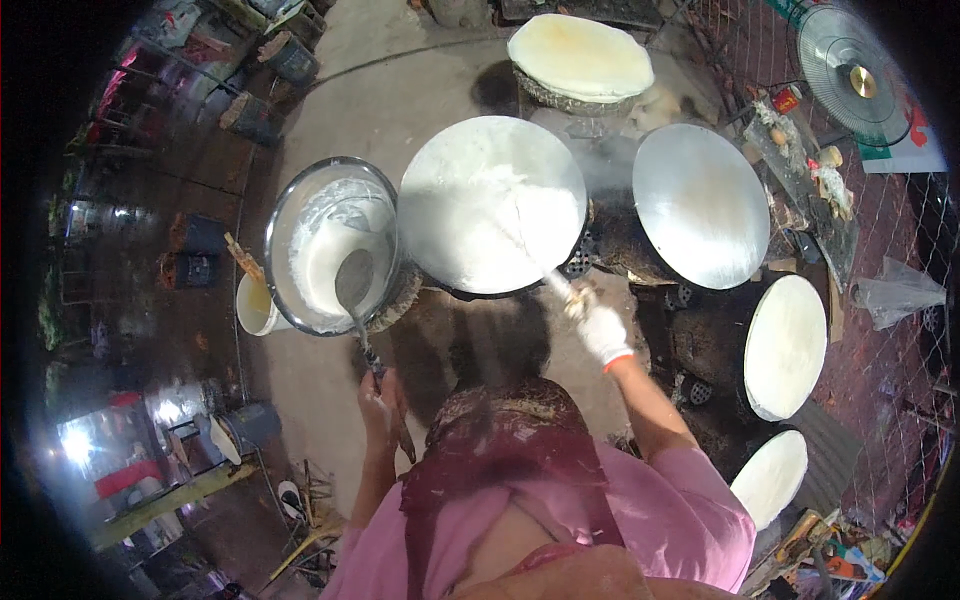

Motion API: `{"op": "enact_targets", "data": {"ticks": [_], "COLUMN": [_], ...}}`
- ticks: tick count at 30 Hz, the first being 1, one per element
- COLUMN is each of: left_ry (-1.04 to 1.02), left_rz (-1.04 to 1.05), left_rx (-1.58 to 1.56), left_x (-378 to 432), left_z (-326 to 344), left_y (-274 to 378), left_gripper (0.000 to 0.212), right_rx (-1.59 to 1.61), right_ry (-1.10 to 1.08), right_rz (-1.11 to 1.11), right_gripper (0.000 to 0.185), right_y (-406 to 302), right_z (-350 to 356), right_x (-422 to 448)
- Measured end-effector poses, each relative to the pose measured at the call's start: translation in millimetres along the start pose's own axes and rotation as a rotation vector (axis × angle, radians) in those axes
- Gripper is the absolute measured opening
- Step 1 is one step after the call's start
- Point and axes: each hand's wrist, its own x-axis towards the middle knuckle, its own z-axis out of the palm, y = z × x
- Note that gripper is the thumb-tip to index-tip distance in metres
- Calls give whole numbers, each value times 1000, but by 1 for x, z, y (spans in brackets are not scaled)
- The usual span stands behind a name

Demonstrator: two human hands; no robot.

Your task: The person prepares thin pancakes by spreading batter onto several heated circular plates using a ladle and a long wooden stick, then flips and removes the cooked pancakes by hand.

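Note:
My bare left hand [381,401] grips the handle of a metal ladle [354,279], whose round bowl is over the white batter [319,262] in a large metal basin [271,262]. A white glove with an orange cuff covers my right hand [600,328], which is closed on the pale handle of a spreading tool [555,283]. The tool reaches over a round griddle [457,247] coated with white batter; its far end is blurred. Right of this stands a bare metal griddle [701,206]. Faint steam hangs between the two griddles.
A stack of thin flatbreads [581,56] lies beyond the griddles. Two more round plates with pale sheets, one [786,347] above the other [771,480], stand at my right. A white bucket [255,307] is left of the basin. An electric fan [855,75] stands by wire mesh.

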Motion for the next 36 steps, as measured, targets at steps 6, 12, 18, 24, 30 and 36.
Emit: {"op": "enact_targets", "data": {"ticks": [6,12,18,24,30,36], "left_ry": [76,25,-22,-218,-613,-751], "left_rz": [-34,4,6,50,152,34], "left_rx": [7,28,29,270,86,15], "left_x": [-4,-5,0,71,225,255], "left_z": [3,18,32,63,146,196], "left_y": [-11,-18,0,22,30,60], "left_gripper": [16,19,22,12,19,14], "right_rx": [-205,234,983,1382,1324,1477], "right_ry": [330,504,649,143,117,441], "right_rz": [-44,-118,-264,275,395,343], "right_gripper": [55,46,39,26,23,27], "right_y": [8,-72,-22,-11,-17,-31], "right_z": [-66,-79,9,8,-11,39], "right_x": [134,124,10,-16,-9,-41]}}
